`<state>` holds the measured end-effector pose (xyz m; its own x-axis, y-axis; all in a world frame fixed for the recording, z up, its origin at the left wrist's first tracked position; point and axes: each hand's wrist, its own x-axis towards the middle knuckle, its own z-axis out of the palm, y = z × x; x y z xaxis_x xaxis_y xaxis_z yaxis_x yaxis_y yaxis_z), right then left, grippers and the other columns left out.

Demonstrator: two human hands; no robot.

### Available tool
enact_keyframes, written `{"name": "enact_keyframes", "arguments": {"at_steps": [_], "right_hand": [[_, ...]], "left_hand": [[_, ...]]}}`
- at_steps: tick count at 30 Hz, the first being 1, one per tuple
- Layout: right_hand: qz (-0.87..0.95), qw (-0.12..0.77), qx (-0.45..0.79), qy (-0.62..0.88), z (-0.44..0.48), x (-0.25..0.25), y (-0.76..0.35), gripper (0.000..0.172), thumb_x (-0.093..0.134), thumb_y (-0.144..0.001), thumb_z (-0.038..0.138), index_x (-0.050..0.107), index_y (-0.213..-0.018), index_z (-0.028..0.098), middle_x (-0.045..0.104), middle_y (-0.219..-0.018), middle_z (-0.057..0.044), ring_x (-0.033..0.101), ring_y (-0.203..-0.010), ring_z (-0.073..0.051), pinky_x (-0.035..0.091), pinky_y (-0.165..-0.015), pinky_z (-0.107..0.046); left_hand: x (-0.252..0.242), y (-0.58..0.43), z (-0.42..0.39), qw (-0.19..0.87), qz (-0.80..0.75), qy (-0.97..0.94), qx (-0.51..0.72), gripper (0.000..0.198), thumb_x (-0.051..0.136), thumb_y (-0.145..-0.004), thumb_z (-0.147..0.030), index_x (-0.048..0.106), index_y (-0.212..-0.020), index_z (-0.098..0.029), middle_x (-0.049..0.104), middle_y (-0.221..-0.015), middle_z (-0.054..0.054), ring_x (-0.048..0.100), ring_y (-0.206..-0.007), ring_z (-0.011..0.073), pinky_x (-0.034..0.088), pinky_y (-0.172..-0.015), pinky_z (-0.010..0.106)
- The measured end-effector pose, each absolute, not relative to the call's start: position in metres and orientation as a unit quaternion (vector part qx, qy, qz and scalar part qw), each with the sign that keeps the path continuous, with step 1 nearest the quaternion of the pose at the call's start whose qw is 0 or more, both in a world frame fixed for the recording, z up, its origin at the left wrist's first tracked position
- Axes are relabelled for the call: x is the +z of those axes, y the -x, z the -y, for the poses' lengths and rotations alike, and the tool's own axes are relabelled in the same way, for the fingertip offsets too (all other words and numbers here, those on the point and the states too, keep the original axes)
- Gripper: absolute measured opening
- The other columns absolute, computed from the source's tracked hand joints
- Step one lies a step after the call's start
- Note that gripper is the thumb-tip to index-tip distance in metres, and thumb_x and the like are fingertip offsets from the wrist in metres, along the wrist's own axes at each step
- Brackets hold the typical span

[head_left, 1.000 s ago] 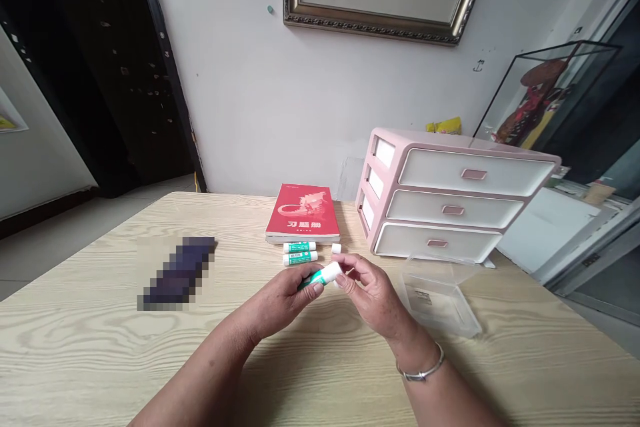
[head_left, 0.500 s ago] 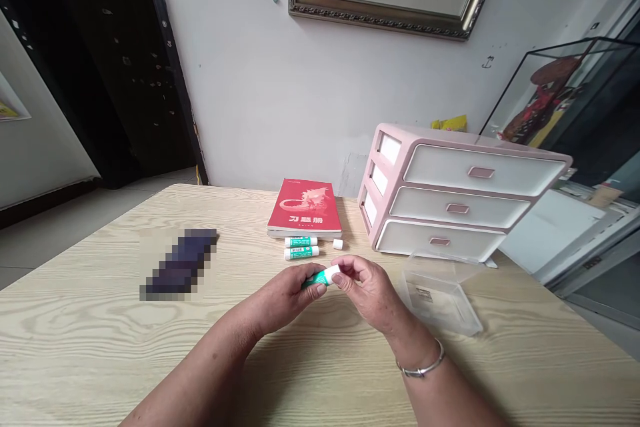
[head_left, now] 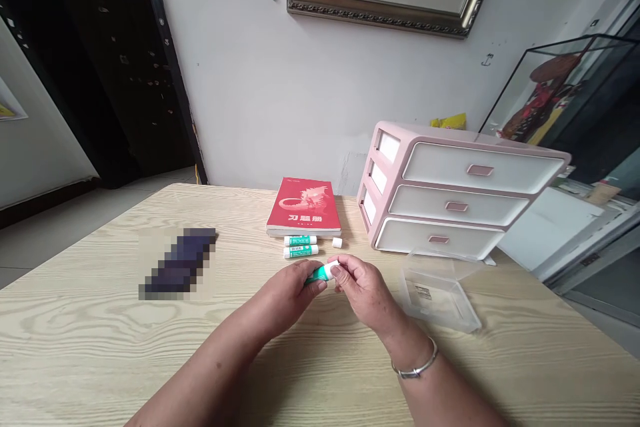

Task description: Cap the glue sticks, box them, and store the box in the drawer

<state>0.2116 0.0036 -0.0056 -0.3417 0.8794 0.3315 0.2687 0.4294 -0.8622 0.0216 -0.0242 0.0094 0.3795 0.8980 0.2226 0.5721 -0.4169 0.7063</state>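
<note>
Between both hands, above the table, is a green-and-white glue stick [head_left: 318, 273]. My left hand [head_left: 293, 285] is closed around its green body. With thumb and fingers, my right hand [head_left: 363, 285] pinches the white end; whether that end is a cap or the base cannot be made out. Two more glue sticks, a nearer one [head_left: 301, 251] and a farther one [head_left: 300, 240], lie side by side just beyond my hands. A loose white cap [head_left: 337, 243] sits on the table to their right.
Behind the glue sticks is a red book [head_left: 305, 205]. A pink-and-white drawer unit [head_left: 465, 193] stands at the back right, with a clear plastic box [head_left: 440, 303] with its lid raised in front of it. A dark pixelated item [head_left: 180, 263] lies on the wooden table [head_left: 90, 340] at left.
My right hand's fingers have shifted slightly around the white end, and its wrist has turned a little. The glue stick stays in both hands; the view has moved only slightly.
</note>
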Motion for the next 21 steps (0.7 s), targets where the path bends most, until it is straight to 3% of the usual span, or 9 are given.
{"name": "enact_keyframes", "arguments": {"at_steps": [4,10,13,21], "right_hand": [[0.672,0.428,0.422,0.433,-0.007,-0.011,-0.208,0.041,0.054,-0.09,0.055,0.068,-0.092,0.017,0.059,-0.066,0.0,0.056,-0.059,-0.014,0.051,-0.056,-0.027],[0.748,0.412,0.36,0.375,0.004,0.002,-0.215,0.034,0.052,-0.095,0.045,0.061,-0.119,0.022,0.066,-0.089,-0.003,0.06,-0.078,-0.015,0.051,-0.072,-0.027],[0.764,0.396,0.355,0.365,0.006,0.005,-0.216,0.031,0.052,-0.096,0.044,0.064,-0.115,0.022,0.066,-0.09,-0.003,0.059,-0.077,-0.015,0.05,-0.072,-0.027],[0.679,0.404,0.413,0.453,-0.006,-0.011,-0.208,0.04,0.053,-0.091,0.054,0.068,-0.09,0.017,0.052,-0.056,0.004,0.052,-0.046,-0.012,0.047,-0.048,-0.024]], "left_hand": [[0.005,-0.029,0.025,0.205,-0.491,-0.789,0.307,0.025,0.045,-0.097,-0.037,0.061,-0.103,-0.02,0.066,-0.1,0.008,0.06,-0.091,0.022,0.046,-0.081,0.033],[0.014,-0.009,0.022,0.363,-0.429,-0.781,0.272,0.037,0.041,-0.098,-0.049,0.061,-0.101,-0.017,0.063,-0.089,0.002,0.056,-0.079,0.0161,0.046,-0.073,0.027],[0.016,-0.007,0.023,0.374,-0.419,-0.782,0.271,0.039,0.04,-0.098,-0.049,0.062,-0.104,-0.017,0.063,-0.089,0.002,0.056,-0.079,0.0161,0.046,-0.072,0.026],[0.001,-0.031,0.023,0.114,-0.518,-0.805,0.266,0.018,0.049,-0.096,-0.03,0.061,-0.105,-0.02,0.064,-0.096,0.006,0.061,-0.087,0.022,0.045,-0.074,0.031]]}}
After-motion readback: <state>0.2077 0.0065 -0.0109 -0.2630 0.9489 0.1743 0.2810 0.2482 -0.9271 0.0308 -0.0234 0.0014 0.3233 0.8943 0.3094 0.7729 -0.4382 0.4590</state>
